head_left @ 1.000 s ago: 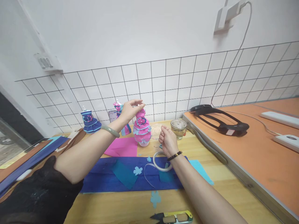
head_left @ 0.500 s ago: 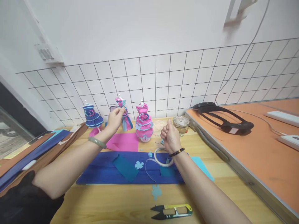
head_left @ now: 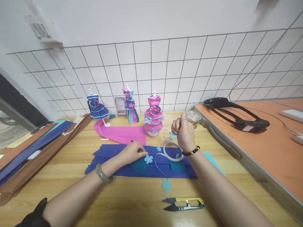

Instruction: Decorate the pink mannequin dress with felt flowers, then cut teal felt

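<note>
My left hand (head_left: 135,153) is low over the dark blue cloth (head_left: 101,160), its bent fingers together at the left edge of a light blue flower (head_left: 148,159); whether they pinch anything is hidden. Raised right of the white ribbon roll (head_left: 166,153), my right hand (head_left: 185,132) is closed with the thumb up; its contents cannot be made out. Teal pieces (head_left: 177,165) lie on the blue cloth. Another light blue flower (head_left: 167,185) and yellow-handled snips (head_left: 187,204) rest on the wood nearer me. Behind stands a small form in a pink ruffled dress (head_left: 153,118).
Two more dressed forms, one blue (head_left: 97,108) and one multicoloured (head_left: 131,107), stand at the back beside pink cloth (head_left: 125,135). Folded brown cloth (head_left: 49,151) lies left. At right are a glass jar (head_left: 194,116) and a black headset (head_left: 236,116) on an orange surface (head_left: 272,157).
My left hand has come down from the multicoloured dress to the flower on the blue cloth. My right hand stays raised and closed. The view has shifted slightly.
</note>
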Available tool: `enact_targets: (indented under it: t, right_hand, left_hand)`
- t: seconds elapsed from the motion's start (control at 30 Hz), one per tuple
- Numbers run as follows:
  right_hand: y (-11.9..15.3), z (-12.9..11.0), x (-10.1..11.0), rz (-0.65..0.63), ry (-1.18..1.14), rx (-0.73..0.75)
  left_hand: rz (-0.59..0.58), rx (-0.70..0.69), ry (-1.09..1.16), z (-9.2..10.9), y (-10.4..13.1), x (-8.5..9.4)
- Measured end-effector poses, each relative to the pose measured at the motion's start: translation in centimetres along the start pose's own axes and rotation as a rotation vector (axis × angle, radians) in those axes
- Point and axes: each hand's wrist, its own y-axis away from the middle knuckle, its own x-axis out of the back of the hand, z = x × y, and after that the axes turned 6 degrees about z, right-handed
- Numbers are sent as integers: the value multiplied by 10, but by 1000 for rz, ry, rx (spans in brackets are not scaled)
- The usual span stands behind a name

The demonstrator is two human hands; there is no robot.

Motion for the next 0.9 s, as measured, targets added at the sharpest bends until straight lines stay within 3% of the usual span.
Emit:
enact_targets:
  t: [0.3,0.57,0.73,0.9]
  right_hand:
    - [14,-11,-5,-184,281,13]
    - [15,1,-5,-364,461,-52]
    - [15,-4,5,-471,542,-90]
    - [26,-8,30,-515,696,-194]
  left_hand:
    - [-95,4,-5,8,-8,-19]
    - [-125,71,188,-6,-11,-11]
    - [-103,38,205,-10,-8,-10]
    - [-95,-15,158,-11,-7,-14]
